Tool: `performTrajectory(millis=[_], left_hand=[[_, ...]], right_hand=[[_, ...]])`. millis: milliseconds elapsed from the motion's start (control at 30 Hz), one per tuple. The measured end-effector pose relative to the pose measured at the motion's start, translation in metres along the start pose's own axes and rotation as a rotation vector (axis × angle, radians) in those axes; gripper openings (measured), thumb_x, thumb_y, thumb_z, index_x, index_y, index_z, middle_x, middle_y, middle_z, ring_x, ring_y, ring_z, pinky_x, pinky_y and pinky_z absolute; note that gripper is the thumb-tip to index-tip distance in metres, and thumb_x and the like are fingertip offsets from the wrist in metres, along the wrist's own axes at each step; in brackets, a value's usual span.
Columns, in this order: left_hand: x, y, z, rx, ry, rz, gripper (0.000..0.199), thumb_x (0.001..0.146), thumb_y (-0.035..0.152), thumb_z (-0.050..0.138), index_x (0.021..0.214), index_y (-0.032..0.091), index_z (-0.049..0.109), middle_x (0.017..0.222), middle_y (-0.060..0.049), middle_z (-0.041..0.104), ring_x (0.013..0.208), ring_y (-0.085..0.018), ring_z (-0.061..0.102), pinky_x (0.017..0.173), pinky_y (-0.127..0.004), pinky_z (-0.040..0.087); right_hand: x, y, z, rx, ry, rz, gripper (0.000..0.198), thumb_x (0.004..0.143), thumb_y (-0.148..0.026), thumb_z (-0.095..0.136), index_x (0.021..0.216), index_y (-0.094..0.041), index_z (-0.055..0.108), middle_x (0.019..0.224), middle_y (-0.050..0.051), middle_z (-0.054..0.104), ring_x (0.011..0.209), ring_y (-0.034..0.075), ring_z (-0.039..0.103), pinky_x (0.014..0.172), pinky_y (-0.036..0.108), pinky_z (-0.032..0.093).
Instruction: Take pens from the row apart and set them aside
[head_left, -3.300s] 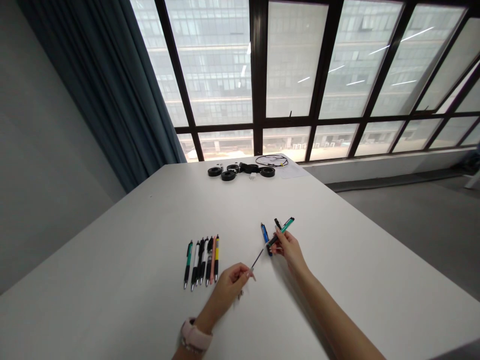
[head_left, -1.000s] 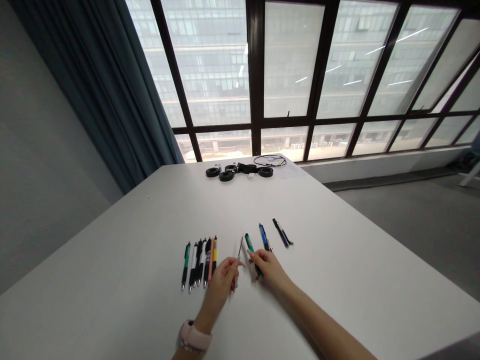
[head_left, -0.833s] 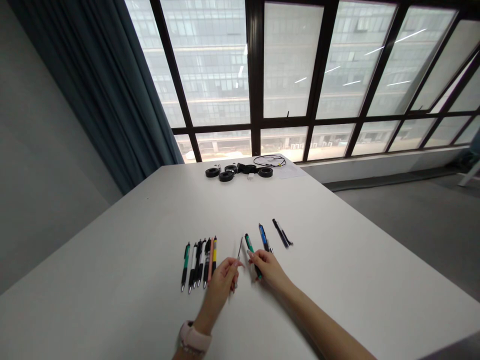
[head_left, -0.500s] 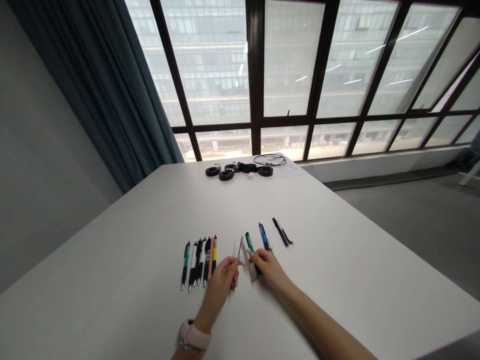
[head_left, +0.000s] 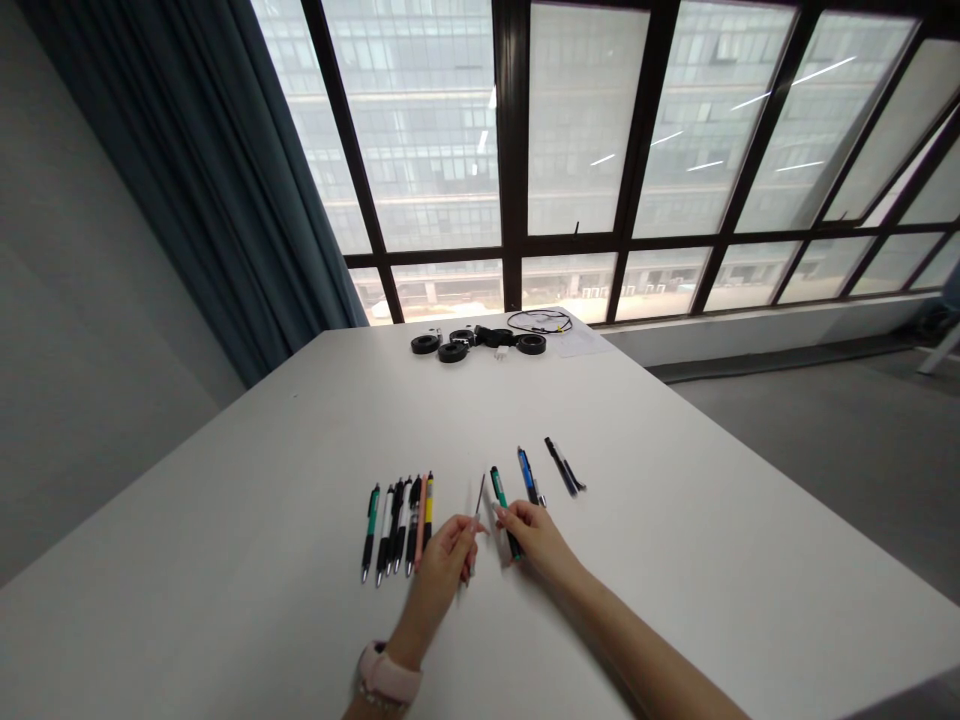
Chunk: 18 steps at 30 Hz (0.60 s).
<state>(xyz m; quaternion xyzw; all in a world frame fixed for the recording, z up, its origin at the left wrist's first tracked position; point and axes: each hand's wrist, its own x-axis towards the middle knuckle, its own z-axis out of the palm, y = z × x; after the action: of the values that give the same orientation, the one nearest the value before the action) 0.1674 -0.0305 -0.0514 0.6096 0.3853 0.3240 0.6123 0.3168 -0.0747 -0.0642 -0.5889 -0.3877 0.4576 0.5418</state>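
My left hand (head_left: 448, 552) is closed in a pinch around a thin, dark pen refill (head_left: 481, 490) that points up and away from me. A pale end of something shows below those fingers; I cannot make out its kind. Facing it, my right hand (head_left: 534, 530) is pinched too, its fingertips at a small pale piece too blurred to name. Under and behind these fingers a green pen (head_left: 499, 487) with a black grip lies partly hidden. Close beyond the right hand is a blue pen (head_left: 527, 474).
Left of my hands several pens lie in a row, among them a green pen (head_left: 372, 522) and a yellow pen (head_left: 429, 498). Black pen pieces (head_left: 562, 464) lie at the right. Black tape rolls (head_left: 452, 352) and a cable (head_left: 540, 321) are at the white table's (head_left: 247, 500) far end.
Hardly anything differs. Both hands keep their pinches at nearly the same spot, and the pens stay where they were.
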Motion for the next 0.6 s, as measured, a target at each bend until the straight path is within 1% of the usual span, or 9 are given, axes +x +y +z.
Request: performTrajectory(millis=[267,433,600], left_hand=[[-0.0004,0.0016,0.0008,-0.001,0.024,0.006,0.051,0.069,0.066,0.057,0.075,0.016,0.057,0.046,0.008,0.042,0.038,-0.006,0.035,0.039,-0.018,0.029],[-0.0006,0.0007,0.0004,-0.001,0.03,0.007,0.05,0.068,0.066,0.058,0.075,0.016,0.058,0.045,0.008,0.041,0.037,-0.007,0.035,0.039,-0.019,0.028],[-0.0004,0.0023,0.001,-0.007,0.036,0.009,0.051,0.067,0.066,0.058,0.074,0.016,0.058,0.045,0.008,0.041,0.037,-0.006,0.035,0.038,-0.018,0.028]], right_hand=[[-0.0003,-0.0009,0.0002,-0.003,0.013,-0.026,0.051,0.067,-0.068,0.058,0.06,-0.019,0.048,0.047,-0.007,0.038,0.044,0.008,0.036,0.042,0.022,0.028],[-0.0007,-0.0035,-0.0008,0.025,0.004,0.023,0.051,0.067,-0.069,0.058,0.062,-0.019,0.049,0.045,-0.008,0.039,0.039,0.009,0.038,0.037,0.022,0.032],[-0.0018,-0.0062,-0.0016,0.025,0.002,0.011,0.052,0.067,-0.07,0.057,0.063,-0.019,0.05,0.045,-0.008,0.039,0.039,0.008,0.038,0.037,0.022,0.033]])
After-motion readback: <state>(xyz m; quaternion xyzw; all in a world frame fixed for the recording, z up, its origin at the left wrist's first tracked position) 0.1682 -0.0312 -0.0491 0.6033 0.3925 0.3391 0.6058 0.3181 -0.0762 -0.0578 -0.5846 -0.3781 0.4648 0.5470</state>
